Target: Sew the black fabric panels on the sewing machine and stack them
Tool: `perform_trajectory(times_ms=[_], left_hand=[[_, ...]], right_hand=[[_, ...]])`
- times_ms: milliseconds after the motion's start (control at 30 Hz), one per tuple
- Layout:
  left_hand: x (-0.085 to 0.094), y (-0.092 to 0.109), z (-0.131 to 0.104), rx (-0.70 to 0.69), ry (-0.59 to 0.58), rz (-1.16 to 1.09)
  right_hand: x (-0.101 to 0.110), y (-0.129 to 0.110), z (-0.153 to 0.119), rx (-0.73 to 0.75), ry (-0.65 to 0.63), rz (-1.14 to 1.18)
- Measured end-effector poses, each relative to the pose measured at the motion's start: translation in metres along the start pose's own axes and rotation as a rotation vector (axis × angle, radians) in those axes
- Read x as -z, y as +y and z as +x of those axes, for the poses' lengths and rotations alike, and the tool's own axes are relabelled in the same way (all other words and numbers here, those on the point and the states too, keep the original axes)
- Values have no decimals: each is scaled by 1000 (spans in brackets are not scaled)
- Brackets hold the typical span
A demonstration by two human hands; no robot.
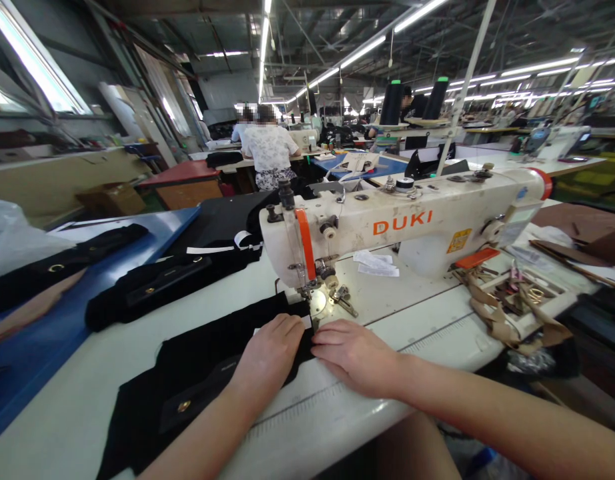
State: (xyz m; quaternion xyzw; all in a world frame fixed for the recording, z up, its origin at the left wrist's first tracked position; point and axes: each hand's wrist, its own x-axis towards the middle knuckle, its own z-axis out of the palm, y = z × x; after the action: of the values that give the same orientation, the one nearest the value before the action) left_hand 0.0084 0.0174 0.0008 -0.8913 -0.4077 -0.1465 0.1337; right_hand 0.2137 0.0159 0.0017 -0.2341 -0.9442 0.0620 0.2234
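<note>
A black fabric piece (187, 357) with a darker patch and a gold ring lies on the sewing machine table, its far edge near the needle. My left hand (272, 353) presses down on it with the fingers bent and close together. From under those fingers a white strip (306, 323) sticks out. My right hand (360, 357) is closed at the fabric's right edge, fingertips pinching it; its thumb is partly hidden. Just beyond both hands stands the white sewing machine (352, 227), its presser foot and needle (306, 292) close to the cloth.
Similar black pieces (152, 287) lie to the left, beside a roll of white tape (243, 240). White labels (376, 263) rest under the machine arm. At right sits a tray (530, 293) of small tools and rings. A person (270, 147) works at another table ahead.
</note>
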Motion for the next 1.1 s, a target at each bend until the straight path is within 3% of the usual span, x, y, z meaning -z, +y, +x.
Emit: perform_trajectory(times_ms=[300,500,633,867,1100], left_hand=[[2,0,0,-13,11,7],[-2,-3,-1,-26,31,-11],[-1,-3,-7,-4,43,-60],[8,-1,-21,97,-102,-159],[1,-10,-5,99,-115,-164]], right_hand=[[0,3,1,-5,-3,13],[5,17,20,-88,-41,-91],[3,24,28,-61,-52,-150],[-3,31,27,-21,-34,-177],[-1,42,36,-59,-80,-203]])
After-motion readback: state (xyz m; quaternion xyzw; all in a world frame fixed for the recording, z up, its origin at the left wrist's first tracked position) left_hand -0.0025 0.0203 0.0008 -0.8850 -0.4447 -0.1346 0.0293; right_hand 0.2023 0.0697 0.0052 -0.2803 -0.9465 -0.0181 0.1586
